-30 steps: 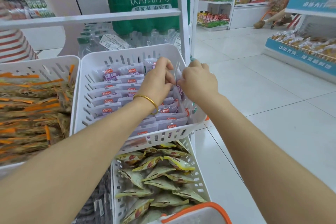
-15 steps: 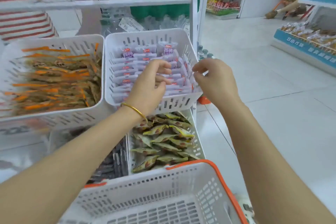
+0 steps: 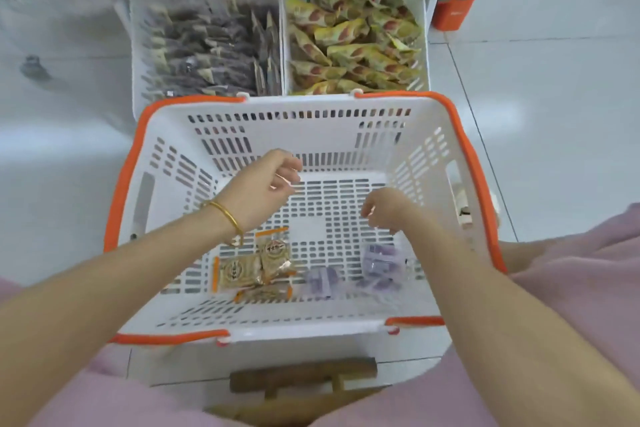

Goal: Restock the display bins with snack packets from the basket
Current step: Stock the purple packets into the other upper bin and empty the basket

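Loosely curled fingers of the left hand (image 3: 263, 191) and right hand (image 3: 388, 213) hold nothing, low inside the white slotted plastic basket with orange rim (image 3: 311, 130); tan orange-edged snack packets (image 3: 252, 267) and purple snack packets (image 3: 379, 262) lie on its floor

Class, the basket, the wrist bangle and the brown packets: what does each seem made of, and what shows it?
Basket: moulded plastic, matt white with an orange rim; the slotted walls suggest it. Bangle: probably metal, gold-coloured with a sheen. Brown packets: likely plastic film, slightly glossy, with flat orange sealed ends.
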`<act>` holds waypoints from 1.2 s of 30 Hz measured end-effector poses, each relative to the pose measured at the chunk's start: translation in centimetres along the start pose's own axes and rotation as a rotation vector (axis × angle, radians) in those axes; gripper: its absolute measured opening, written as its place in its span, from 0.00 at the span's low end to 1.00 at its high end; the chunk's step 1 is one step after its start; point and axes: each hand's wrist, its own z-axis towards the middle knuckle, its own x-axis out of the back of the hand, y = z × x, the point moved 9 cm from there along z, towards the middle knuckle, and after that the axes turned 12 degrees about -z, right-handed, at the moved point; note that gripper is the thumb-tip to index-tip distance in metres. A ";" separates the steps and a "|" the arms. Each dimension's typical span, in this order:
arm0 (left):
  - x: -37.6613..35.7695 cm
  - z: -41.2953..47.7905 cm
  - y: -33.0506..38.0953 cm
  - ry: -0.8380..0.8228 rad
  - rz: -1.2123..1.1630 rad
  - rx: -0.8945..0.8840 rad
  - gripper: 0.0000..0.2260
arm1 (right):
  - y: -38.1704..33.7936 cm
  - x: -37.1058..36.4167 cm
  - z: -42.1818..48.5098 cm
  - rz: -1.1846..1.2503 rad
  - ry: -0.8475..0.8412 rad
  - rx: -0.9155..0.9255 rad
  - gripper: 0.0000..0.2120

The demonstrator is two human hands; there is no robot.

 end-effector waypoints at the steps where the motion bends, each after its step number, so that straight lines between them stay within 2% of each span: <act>1: -0.2 -0.2 -0.7 -0.011 0.011 0.016 0.13 | 0.0 -1.7 0.7 -0.141 -0.042 0.034 0.15; 3: -0.6 -0.5 -1.9 -0.026 0.025 0.041 0.13 | 0.3 -5.3 2.4 -0.319 -0.133 0.097 0.24; 5: -0.8 -0.5 -2.7 -0.025 0.023 0.058 0.13 | 0.7 -8.0 3.8 -0.443 -0.148 0.124 0.29; 8: -1.0 -0.4 -3.5 -0.033 0.015 0.071 0.12 | 1.0 -9.5 4.4 -0.522 -0.054 0.093 0.25; 13: -1.7 0.1 -4.2 -0.074 0.002 0.092 0.12 | 2.2 -10.3 5.3 -0.463 -0.192 0.027 0.18; 17: -2.4 0.8 -4.6 -0.085 0.008 0.125 0.13 | 0.2 -5.8 6.9 -0.258 -0.087 0.071 0.06; 20: -2.3 2.2 -4.6 -0.076 0.021 0.150 0.15 | -3.7 -0.7 7.4 -0.047 -0.038 0.170 0.08; 25: -0.3 4.8 -4.2 -0.098 0.109 0.167 0.22 | -7.2 4.8 5.7 0.517 -0.192 0.215 0.09; 30: 0.9 4.7 -3.1 -0.119 0.134 0.048 0.28 | -7.3 6.9 2.2 1.056 -0.364 0.189 0.11; 32: 1.2 4.5 -1.5 -0.053 0.098 -0.059 0.26 | -7.7 6.6 1.1 1.167 -0.406 0.166 0.12; 34: 1.7 4.3 0.0 0.040 0.004 -0.157 0.19 | -8.6 5.6 0.4 1.250 -0.448 0.155 0.11; 36: 2.5 3.9 0.5 0.111 -0.120 -0.158 0.12 | -9.1 4.7 -0.3 1.267 -0.432 0.134 0.13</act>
